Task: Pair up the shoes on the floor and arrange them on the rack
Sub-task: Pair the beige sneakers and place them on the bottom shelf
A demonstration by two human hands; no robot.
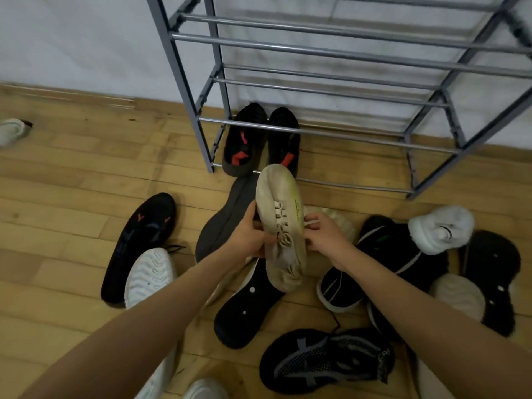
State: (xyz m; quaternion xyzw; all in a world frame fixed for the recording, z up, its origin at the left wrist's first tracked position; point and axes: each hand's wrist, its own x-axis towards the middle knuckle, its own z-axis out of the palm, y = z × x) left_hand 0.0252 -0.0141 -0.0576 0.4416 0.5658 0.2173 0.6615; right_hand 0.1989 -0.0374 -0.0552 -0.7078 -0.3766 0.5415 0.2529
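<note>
I hold a worn beige sneaker (pixel 280 214) in the air, toe pointing away toward the rack. My left hand (pixel 249 234) grips its left side and my right hand (pixel 324 234) grips its right side near the laces. The grey metal shoe rack (pixel 331 50) stands against the wall ahead. A pair of black shoes with red marks (pixel 260 139) sits side by side on its bottom tier. Under my hands several shoes lie scattered on the wooden floor, among them a black shoe with red accents (pixel 138 243) and a white shoe (pixel 148 276) at the left.
A black-and-grey mesh sneaker (pixel 325 361) lies near my feet. Black shoes with white trim (pixel 383 263) and a white shoe (pixel 440 228) pile up at the right. A lone white shoe (pixel 13 131) lies far left by the wall. The upper rack tiers hold nothing.
</note>
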